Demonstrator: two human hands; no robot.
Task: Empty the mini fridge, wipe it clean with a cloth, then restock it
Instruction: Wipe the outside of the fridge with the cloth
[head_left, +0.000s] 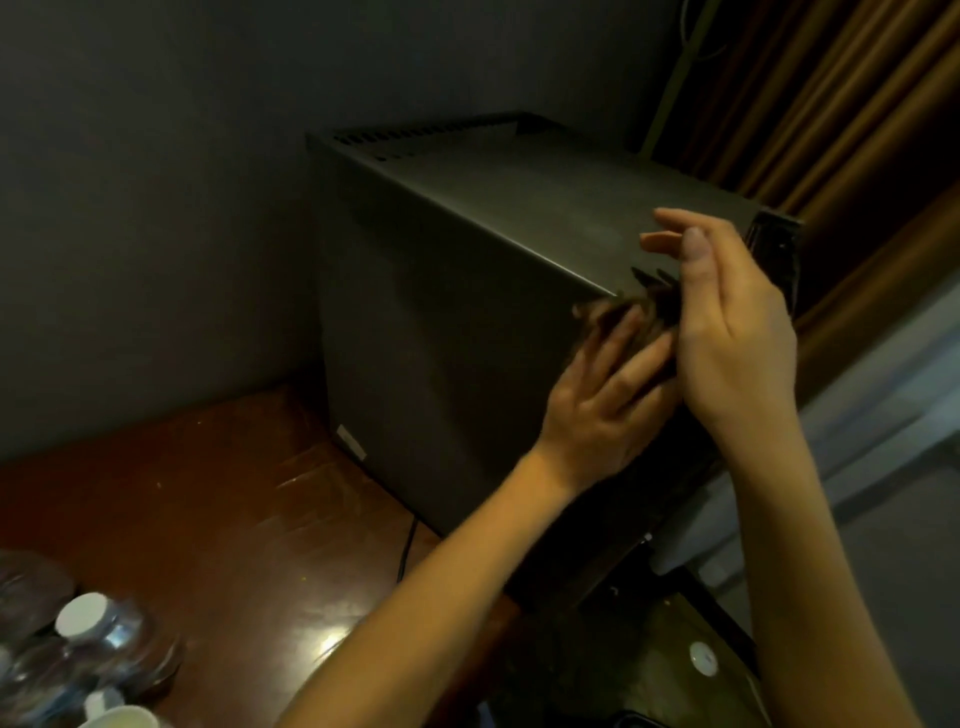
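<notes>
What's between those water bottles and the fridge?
Head view: bare glossy tabletop between the water bottles and the mini fridge, save a black cord at the fridge's base.

You face a dark grey mini fridge (441, 270). Left of it your bench (218, 493) shines reddish-brown, carrying clear, white-capped bottles (98, 644); right of it hangs a golden-brown curtain (841, 104).
</notes>
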